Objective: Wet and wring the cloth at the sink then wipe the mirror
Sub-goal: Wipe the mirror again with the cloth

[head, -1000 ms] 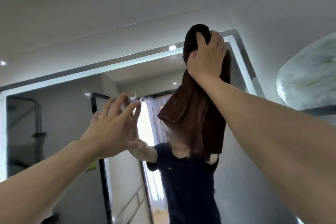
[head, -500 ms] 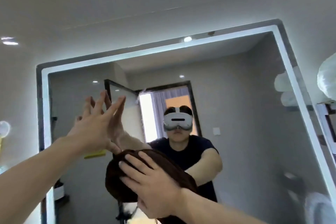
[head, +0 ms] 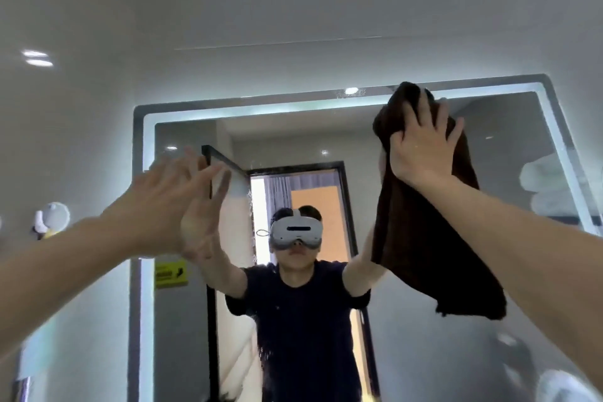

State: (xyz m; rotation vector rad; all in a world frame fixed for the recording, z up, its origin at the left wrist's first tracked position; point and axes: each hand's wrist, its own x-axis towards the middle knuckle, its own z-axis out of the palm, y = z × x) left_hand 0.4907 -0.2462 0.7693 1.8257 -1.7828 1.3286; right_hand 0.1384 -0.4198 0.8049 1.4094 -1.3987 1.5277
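Fingers [head: 424, 114] of the right hand [head: 421, 153] lie straight and spread, pressing the brown cloth [head: 424, 238] flat against the upper right of the mirror [head: 489, 352], near its lit top edge; this is judged to be wiping in progress, though the cloth's dampness cannot be confirmed. Cloth hangs loose below the palm, apparently held up by that pressure alone, with the right arm extended upward. Left hand [head: 163, 206], fingers straight and close together, meets its own reflection at the glass on the left side, arm raised, apparently as a brace.
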